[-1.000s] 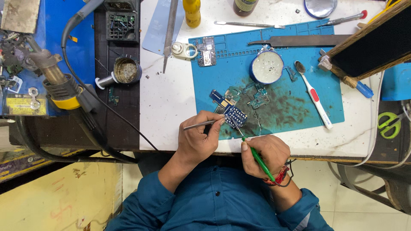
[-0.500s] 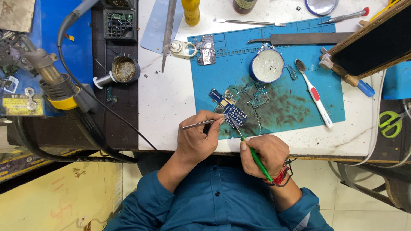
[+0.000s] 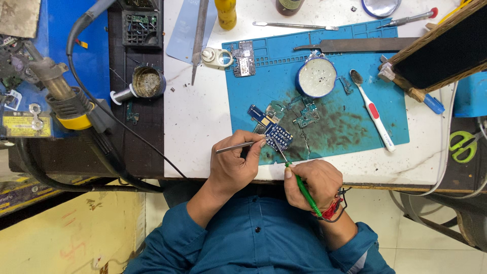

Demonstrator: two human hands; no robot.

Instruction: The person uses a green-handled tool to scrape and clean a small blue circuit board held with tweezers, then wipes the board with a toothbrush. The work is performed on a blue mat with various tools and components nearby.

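My left hand [image 3: 237, 163] grips metal tweezers [image 3: 234, 147] whose tips reach a small blue circuit board [image 3: 277, 135] on the blue work mat [image 3: 329, 111]. My right hand [image 3: 314, 181] holds a green-handled tool [image 3: 303, 190] like a pen, with its thin metal tip touching the same board from below. Both hands rest at the near edge of the white table [image 3: 198, 116]. More small board pieces [image 3: 306, 115] lie on the mat just beyond.
On the mat sit a round tin of paste [image 3: 316, 77], a toothbrush [image 3: 373, 112], a flat metal blade [image 3: 350, 46] and another board [image 3: 243, 58]. A hot-air gun [image 3: 61, 91] and a brass-wool cup [image 3: 147, 82] stand left. Green scissors [image 3: 464, 146] lie right.
The hands stay on the board; the tweezers and green tool shift only slightly. The view has drifted a little.
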